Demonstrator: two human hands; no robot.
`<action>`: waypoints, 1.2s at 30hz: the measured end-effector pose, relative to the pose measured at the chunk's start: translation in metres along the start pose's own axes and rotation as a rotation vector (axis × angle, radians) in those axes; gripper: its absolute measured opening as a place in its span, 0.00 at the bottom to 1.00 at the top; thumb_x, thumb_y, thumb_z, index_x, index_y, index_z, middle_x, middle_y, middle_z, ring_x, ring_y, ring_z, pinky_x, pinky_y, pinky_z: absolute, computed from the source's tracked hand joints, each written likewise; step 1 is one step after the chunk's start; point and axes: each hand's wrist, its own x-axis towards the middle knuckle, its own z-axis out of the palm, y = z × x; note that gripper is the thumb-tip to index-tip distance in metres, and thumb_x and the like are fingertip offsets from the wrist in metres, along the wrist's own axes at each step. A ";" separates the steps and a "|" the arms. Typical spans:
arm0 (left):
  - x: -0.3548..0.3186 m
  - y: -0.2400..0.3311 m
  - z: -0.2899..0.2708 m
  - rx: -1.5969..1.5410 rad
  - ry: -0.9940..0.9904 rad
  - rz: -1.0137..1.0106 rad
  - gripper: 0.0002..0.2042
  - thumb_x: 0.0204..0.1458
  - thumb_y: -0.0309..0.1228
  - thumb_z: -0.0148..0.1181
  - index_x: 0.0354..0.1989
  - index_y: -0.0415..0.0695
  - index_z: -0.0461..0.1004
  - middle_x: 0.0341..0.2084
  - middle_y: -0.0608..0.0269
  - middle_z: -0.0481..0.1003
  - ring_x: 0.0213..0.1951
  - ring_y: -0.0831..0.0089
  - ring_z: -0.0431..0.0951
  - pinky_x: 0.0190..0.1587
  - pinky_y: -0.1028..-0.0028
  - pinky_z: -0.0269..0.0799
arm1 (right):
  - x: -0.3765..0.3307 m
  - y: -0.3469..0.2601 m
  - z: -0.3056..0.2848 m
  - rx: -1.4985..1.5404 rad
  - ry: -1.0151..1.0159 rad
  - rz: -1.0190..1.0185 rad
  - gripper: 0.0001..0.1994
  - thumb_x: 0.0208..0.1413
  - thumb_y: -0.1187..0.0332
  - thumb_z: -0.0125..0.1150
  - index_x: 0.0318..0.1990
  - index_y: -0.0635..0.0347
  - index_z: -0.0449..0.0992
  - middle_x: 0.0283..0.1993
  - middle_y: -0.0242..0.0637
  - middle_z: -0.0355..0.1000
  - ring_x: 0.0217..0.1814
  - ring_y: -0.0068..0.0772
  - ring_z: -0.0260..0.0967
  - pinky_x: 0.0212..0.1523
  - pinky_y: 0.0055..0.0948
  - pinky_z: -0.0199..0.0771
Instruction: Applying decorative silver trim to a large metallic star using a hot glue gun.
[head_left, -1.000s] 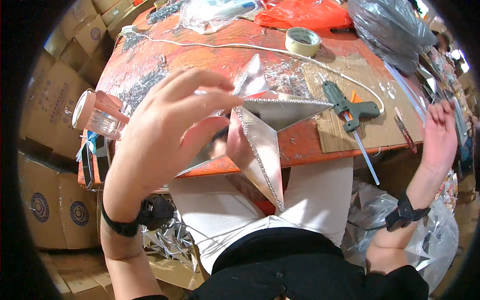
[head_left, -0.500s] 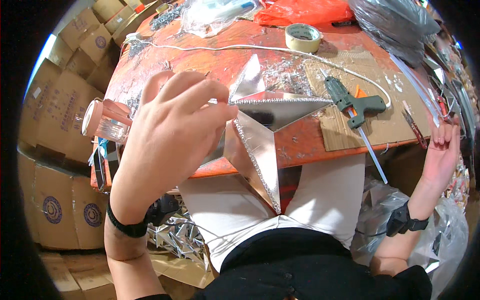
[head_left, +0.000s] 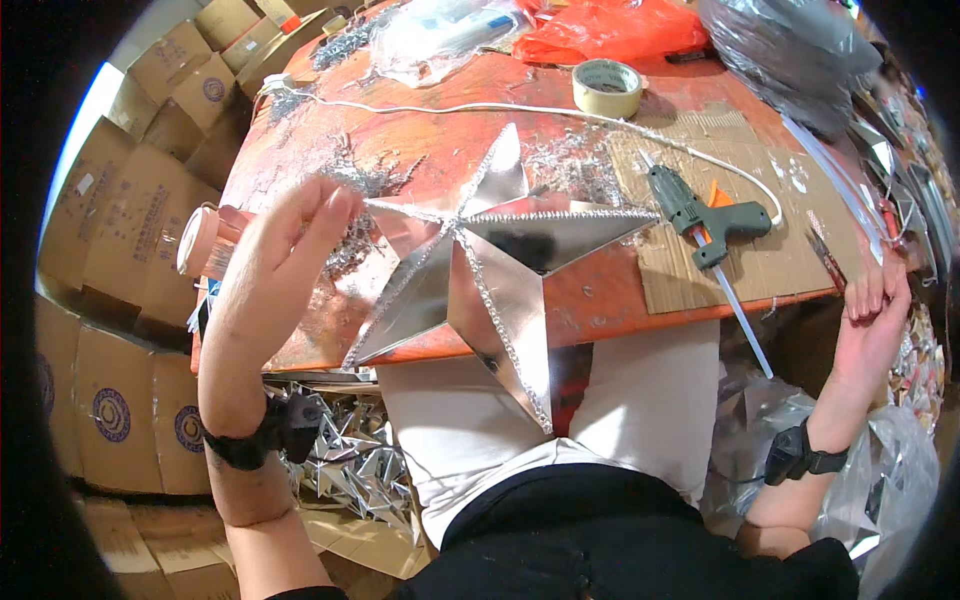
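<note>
A silver five-pointed star with sparkly trim along its ridges lies at the table's front edge, its lowest point reaching over my lap. At the tip of its left arm, the fingers of my left hand are pinched together; the fingertips partly hide that tip. My right hand rests at the table's right edge with loosely bent fingers, nothing visible in them. Close to it lies a slim dark-red-handled tool. A dark green glue gun with a glue stick hanging from its back lies on flat cardboard.
A tape roll and white cord lie behind the star. Red and grey plastic bags sit at the back. A pink-lidded clear cup stands left. Cartons are stacked at left; silver pieces lie below the table.
My left hand has moved left from the star's centre to its left arm tip, uncovering the middle. My right hand's fingers have curled a little and sit slightly lower.
</note>
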 end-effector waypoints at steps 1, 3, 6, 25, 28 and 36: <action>-0.007 -0.021 -0.012 -0.009 -0.188 -0.207 0.16 0.63 0.36 0.43 0.38 0.37 0.74 0.32 0.63 0.76 0.36 0.75 0.73 0.40 0.74 0.69 | 0.000 0.003 0.002 0.007 -0.008 0.001 0.14 0.66 0.61 0.45 0.26 0.52 0.60 0.17 0.24 0.50 0.17 0.18 0.46 0.19 0.18 0.49; -0.019 -0.029 -0.019 -0.173 -0.469 -0.553 0.19 0.65 0.41 0.43 0.41 0.36 0.75 0.34 0.65 0.75 0.32 0.81 0.73 0.37 0.78 0.71 | -0.003 0.003 0.003 -0.131 0.022 -0.028 0.15 0.66 0.61 0.45 0.26 0.52 0.60 0.16 0.25 0.54 0.17 0.16 0.49 0.18 0.18 0.51; -0.036 -0.039 -0.002 -0.519 -0.491 -0.774 0.18 0.64 0.41 0.45 0.44 0.38 0.74 0.33 0.69 0.75 0.32 0.84 0.72 0.35 0.81 0.71 | -0.024 0.004 0.026 -0.173 -0.152 0.030 0.13 0.66 0.61 0.46 0.28 0.53 0.63 0.16 0.26 0.56 0.17 0.16 0.52 0.17 0.19 0.54; -0.139 -0.054 0.048 -1.498 -0.405 -0.475 0.13 0.59 0.32 0.55 0.49 0.42 0.65 0.32 0.72 0.70 0.30 0.87 0.70 0.29 0.85 0.66 | -0.032 0.006 0.051 -0.334 -0.623 -0.223 0.10 0.65 0.75 0.43 0.51 0.68 0.64 0.45 0.37 0.61 0.45 0.25 0.58 0.51 0.25 0.58; -0.226 -0.091 0.045 -1.574 -0.186 -0.570 0.20 0.58 0.29 0.56 0.58 0.42 0.62 0.38 0.71 0.71 0.31 0.84 0.72 0.30 0.82 0.69 | -0.031 0.006 0.064 -0.415 -0.630 -0.269 0.09 0.66 0.75 0.42 0.50 0.66 0.65 0.47 0.38 0.61 0.47 0.25 0.58 0.51 0.23 0.59; -0.482 -0.147 0.061 -1.607 0.375 -0.875 0.31 0.56 0.33 0.58 0.66 0.45 0.51 0.53 0.56 0.70 0.48 0.67 0.76 0.47 0.69 0.75 | -0.030 0.023 0.111 -0.272 -0.794 -0.214 0.08 0.65 0.75 0.43 0.49 0.63 0.66 0.32 0.31 0.54 0.33 0.22 0.51 0.35 0.22 0.55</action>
